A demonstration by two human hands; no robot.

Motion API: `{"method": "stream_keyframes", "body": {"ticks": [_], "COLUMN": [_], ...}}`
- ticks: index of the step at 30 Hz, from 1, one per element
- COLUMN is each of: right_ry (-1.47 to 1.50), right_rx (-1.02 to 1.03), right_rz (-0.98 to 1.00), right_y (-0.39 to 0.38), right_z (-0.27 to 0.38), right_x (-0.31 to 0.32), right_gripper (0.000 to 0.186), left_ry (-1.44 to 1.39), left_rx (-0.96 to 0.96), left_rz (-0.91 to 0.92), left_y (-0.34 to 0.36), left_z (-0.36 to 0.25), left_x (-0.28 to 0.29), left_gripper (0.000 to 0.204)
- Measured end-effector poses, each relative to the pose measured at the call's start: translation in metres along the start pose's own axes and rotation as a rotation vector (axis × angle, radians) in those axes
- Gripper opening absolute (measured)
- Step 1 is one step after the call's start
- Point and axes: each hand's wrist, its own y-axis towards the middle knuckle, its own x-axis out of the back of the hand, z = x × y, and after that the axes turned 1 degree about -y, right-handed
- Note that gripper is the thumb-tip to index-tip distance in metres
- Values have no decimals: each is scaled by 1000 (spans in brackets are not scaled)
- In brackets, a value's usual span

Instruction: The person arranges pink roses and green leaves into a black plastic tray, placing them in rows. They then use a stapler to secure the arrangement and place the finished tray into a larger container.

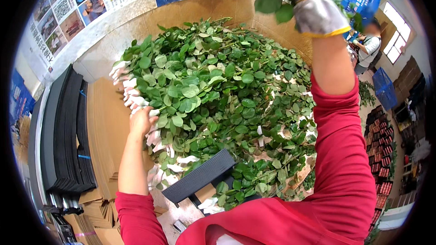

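Head view: our left hand (pixel 141 121) clamps a white-tipped stem (pixel 154 112), long axis left-right, tip left; our gloved right hand (pixel 315 9) grips leafy stems (pixel 268 2), raised before the far cardboard edge (pixel 195 7).

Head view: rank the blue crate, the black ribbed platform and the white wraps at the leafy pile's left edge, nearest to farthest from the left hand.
1. White wraps: right at the left hand, along the pile's left edge.
2. Black ribbed platform: below and to the right, in front of the torso.
3. Blue crate: far right, beyond the right arm.
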Motion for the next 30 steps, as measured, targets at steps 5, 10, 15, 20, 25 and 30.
{"method": "stream_keyframes", "body": {"ticks": [5, 10, 15, 20, 25, 30], "right_ry": [-105, -551, -859, -753, -716, -986], "right_rx": [35, -144, -305, -464, -342, 250], "right_rz": [272, 307, 705, 235, -463, -670], "right_y": [-30, -62, -88, -37, -5, -10], "right_z": [-23, -131, -150, -113, 16, 123], "right_x": [-10, -76, -105, -12, 102, 145], "right_gripper": [51, 20, 33, 41, 53, 58], "left_ry": [300, 158, -407, -53, -43, 61], "left_rx": [-270, -376, -441, -221, -221, 23], "left_rz": [-739, -699, -762, -128, -206, -106], "left_y": [-12, -15, -25, -54, -61, -79], "left_z": [-86, -92, -96, -33, -25, -57], "left_x": [97, 115, 89, -57, -83, -34], "left_gripper": [39, 42, 69, 81, 44, 41]}}
